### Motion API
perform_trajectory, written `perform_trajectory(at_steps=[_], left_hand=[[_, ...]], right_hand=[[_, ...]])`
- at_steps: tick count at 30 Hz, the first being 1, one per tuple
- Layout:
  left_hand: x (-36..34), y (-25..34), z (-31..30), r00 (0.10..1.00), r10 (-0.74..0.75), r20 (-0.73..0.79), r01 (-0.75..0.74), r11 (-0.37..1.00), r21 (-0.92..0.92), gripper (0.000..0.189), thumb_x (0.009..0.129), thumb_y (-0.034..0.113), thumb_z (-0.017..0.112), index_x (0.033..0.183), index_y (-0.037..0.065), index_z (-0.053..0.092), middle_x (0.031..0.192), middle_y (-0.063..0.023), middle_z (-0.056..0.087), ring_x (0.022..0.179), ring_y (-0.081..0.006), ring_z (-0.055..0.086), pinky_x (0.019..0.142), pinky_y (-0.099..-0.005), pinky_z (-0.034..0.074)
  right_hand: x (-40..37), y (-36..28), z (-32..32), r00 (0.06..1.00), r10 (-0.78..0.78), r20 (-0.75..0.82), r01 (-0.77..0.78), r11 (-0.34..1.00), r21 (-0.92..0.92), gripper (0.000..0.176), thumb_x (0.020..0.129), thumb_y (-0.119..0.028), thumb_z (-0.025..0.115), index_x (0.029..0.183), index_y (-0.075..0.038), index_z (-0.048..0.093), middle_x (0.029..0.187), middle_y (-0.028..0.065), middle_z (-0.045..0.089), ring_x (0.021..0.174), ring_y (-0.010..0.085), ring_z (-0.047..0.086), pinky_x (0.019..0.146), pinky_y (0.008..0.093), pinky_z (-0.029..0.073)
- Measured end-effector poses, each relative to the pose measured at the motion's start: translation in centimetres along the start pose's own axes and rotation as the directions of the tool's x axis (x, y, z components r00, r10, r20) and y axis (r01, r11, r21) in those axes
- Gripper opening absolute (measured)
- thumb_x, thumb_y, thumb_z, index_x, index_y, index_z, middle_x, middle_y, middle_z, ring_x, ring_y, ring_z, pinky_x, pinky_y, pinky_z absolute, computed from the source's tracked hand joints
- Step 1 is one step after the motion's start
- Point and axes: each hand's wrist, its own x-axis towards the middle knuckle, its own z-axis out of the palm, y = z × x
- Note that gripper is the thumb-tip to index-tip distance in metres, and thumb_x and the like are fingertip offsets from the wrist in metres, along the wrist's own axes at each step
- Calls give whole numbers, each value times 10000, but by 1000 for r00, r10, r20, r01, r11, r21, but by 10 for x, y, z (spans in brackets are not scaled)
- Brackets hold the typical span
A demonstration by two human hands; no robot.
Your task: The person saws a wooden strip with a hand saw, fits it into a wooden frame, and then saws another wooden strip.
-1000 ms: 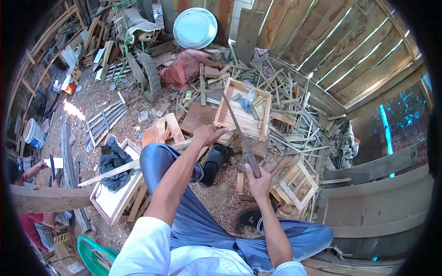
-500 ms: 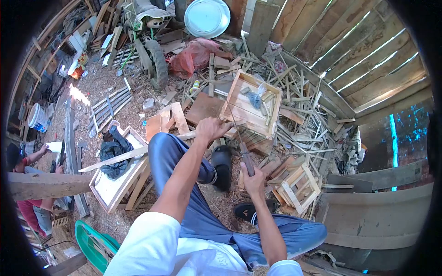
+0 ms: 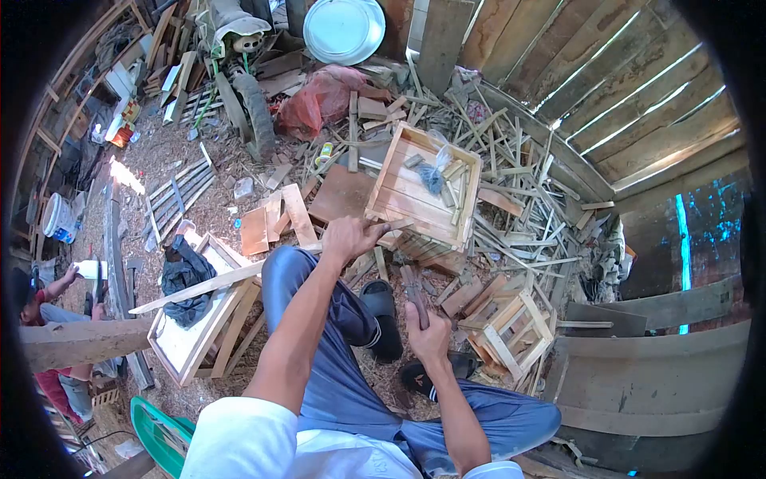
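Note:
My left hand is closed around a long wooden strip. The strip's short end shows just past my fingers, and its long end stretches left, partly hidden by my knee. In my right hand is the dark handle of a knife, upright between my knees; its thin blade is hard to make out now. Beyond my left hand stands a slatted wooden box with small wood pieces and a blue bundle on top. The strip crosses above a wooden frame box holding a black cloth.
A small slatted crate lies by my right foot. Scrap sticks pile along the plank wall. A green plastic chair is at lower left. Another person's hand holds a white piece at far left.
My right hand has moved slightly left and down with the knife, away from the strip, and the blade no longer shows clearly. My left hand keeps hold of the strip, slightly lower in view.

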Motion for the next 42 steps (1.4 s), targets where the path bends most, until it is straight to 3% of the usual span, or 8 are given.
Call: perform_trajectory(at_steps=[2, 15, 23, 24, 30, 34, 38, 42], left_hand=[[-3, 0, 0, 1000, -15, 1, 15, 999, -34, 668, 847, 704, 442, 861, 113, 754, 701, -201, 666, 716, -373, 670, 659, -473, 528], [-2, 5, -11, 992, -40, 117, 42, 999, -17, 640, 850, 701, 437, 944, 153, 756, 759, -178, 687, 752, -351, 677, 688, -459, 532], [-3, -1, -1, 999, -36, 24, 38, 995, -87, 537, 845, 661, 499, 928, 201, 763, 649, -183, 647, 663, -364, 662, 595, -456, 514], [-1, -4, 3, 1000, -19, 18, 20, 997, -70, 529, 845, 651, 509, 926, 194, 762, 649, -177, 648, 662, -364, 662, 595, -458, 513], [-4, 0, -2, 1000, -15, -7, 14, 998, -65, 515, 838, 623, 530, 856, 164, 763, 660, -186, 652, 664, -367, 661, 599, -461, 515], [-3, 3, -3, 998, -52, 22, 53, 998, -39, 520, 835, 630, 528, 867, 168, 764, 655, -190, 649, 661, -368, 661, 601, -458, 517], [-8, -2, 0, 999, -43, -19, 41, 997, -71, 507, 847, 622, 516, 931, 186, 762, 648, -186, 646, 652, -365, 658, 596, -449, 517], [-6, 6, -4, 1000, -11, -28, 8, 996, -93, 501, 847, 604, 530, 930, 167, 762, 651, -189, 646, 650, -361, 656, 594, -453, 512]], right_hand=[[0, 2, 3, 1000, 9, -2, -9, 1000, 0, 417, 899, -322, 648, 671, 28, 637, 487, 186, 491, 414, 310, 524, 446, 404, 390], [16, 3, 19, 999, 17, 30, -14, 996, -85, 430, 912, -345, 628, 724, 42, 649, 500, 192, 501, 421, 277, 472, 478, 392, 402], [-28, 14, -5, 993, 94, 64, -95, 995, 10, 319, 928, -254, 608, 840, 44, 676, 570, 198, 546, 506, 196, 582, 526, 358, 453], [-19, 10, 5, 999, -33, -15, 34, 998, 43, 348, 926, -274, 609, 798, 44, 669, 570, 201, 548, 525, 240, 625, 518, 371, 445], [20, 8, 30, 999, -41, 5, 42, 996, -76, 376, 893, -321, 647, 733, 17, 681, 599, 252, 584, 562, 422, 611, 530, 447, 473], [-42, 20, -4, 997, -59, -40, 57, 997, -46, 362, 902, -244, 628, 672, 34, 633, 489, 176, 491, 457, 285, 585, 492, 400, 432], [-38, 12, -4, 998, 57, 7, -57, 998, 42, 380, 901, -244, 628, 644, 34, 608, 496, 186, 501, 448, 304, 583, 472, 405, 417], [32, -1, 36, 995, -85, -59, 86, 996, 24, 475, 921, -357, 597, 667, 44, 604, 539, 229, 527, 506, 370, 600, 495, 422, 419]])
